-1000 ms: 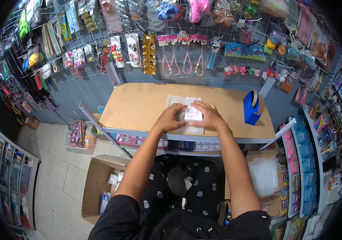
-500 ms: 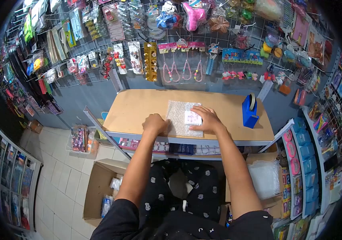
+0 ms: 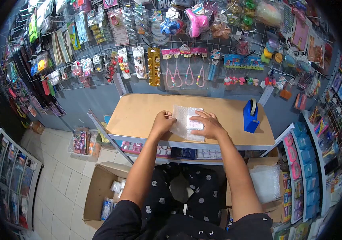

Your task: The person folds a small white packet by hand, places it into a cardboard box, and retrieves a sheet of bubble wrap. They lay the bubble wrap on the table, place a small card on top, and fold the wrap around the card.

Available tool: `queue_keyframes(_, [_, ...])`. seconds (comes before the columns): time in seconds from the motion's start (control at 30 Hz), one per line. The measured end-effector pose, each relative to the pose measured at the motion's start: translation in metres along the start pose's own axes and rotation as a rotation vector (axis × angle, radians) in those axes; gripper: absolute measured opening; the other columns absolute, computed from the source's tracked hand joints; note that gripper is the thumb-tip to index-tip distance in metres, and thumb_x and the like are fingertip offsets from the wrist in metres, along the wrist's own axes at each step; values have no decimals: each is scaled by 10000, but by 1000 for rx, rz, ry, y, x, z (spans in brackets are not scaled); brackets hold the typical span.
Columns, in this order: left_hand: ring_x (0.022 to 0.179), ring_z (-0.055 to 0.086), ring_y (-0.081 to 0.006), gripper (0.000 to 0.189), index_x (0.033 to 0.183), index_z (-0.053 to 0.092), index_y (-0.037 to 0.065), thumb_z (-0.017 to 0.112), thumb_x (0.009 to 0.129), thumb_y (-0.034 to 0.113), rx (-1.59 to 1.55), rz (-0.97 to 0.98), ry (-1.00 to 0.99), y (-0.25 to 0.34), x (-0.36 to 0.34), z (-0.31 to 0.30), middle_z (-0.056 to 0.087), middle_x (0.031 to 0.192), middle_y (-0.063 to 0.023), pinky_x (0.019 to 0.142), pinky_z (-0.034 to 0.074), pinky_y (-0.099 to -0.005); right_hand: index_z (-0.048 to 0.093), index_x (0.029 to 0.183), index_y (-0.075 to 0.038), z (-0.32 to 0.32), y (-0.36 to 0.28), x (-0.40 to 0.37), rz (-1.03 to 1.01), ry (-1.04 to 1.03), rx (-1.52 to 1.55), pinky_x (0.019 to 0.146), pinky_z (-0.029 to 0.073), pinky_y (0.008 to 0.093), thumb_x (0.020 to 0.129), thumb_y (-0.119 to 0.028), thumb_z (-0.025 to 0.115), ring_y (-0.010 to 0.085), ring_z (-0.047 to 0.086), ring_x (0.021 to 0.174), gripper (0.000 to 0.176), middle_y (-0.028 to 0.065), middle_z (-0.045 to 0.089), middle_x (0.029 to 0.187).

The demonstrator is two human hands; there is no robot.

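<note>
A sheet of bubble wrap (image 3: 181, 119) lies on the wooden tabletop, its left side lifted and leaning inward. My left hand (image 3: 163, 123) pinches that left edge between thumb and fingers. On the right part of the sheet rests a small white box with pinkish print (image 3: 194, 122). My right hand (image 3: 208, 125) lies over the box's right side, fingers spread across it and the wrap, partly covering both.
A blue tape dispenser (image 3: 251, 117) with a roll stands at the table's right end. Below left is an open cardboard box (image 3: 95, 190) with small packages; more bubble wrap (image 3: 265, 182) sits below right. Accessories hang on the wall grid (image 3: 219, 42) behind the table.
My left hand has taken hold of the bubble wrap's left edge and raised it toward the small box. My right hand stays on the box. The view has tilted slightly.
</note>
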State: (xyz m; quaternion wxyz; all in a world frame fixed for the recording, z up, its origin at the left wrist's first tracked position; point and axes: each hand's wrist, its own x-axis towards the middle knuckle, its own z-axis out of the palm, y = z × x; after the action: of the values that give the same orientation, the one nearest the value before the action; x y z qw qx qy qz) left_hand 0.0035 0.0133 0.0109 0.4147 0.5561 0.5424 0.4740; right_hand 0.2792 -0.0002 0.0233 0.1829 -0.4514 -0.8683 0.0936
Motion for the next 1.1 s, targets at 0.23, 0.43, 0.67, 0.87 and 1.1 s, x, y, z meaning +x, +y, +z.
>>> queue_keyframes(0.23, [783,660,-132,433,1221,542,0,771,853,12,-230,87,-76,10,-1,23,675,891,-45,675,538,-276,687,1371,-278,0,0,0,1,18,24,1245,236,506,787,-594,806,371,378,1521,674,132,467,1623])
queue_keyframes(0.43, [789,658,-118,452,1238,512,10,778,872,1,-205,215,-167,13,7,42,679,893,-40,699,530,-269,713,1345,-297,5,6,2,0,36,5,1244,249,507,762,-625,814,356,385,1521,677,125,490,1607])
queue_keyframes(0.67, [816,616,-96,468,1221,513,53,825,872,55,-225,190,-267,11,3,58,655,885,-19,696,507,-266,730,1323,-203,8,9,1,11,35,-15,1242,242,501,754,-642,815,319,372,1530,724,117,486,1608])
queue_keyframes(0.87, [952,642,-109,431,1216,487,74,778,907,-4,-301,188,-345,-5,0,62,658,968,-17,794,522,-259,759,1262,-192,5,6,0,26,30,-9,1236,247,521,744,-656,824,333,341,1543,698,111,455,1623])
queue_keyframes(1.1, [923,601,-80,418,1186,517,78,806,890,21,-371,193,-370,-5,-5,62,646,967,-1,815,492,-255,801,1144,-244,3,3,-4,-9,126,-25,1209,277,544,711,-667,845,352,338,1492,607,108,468,1502])
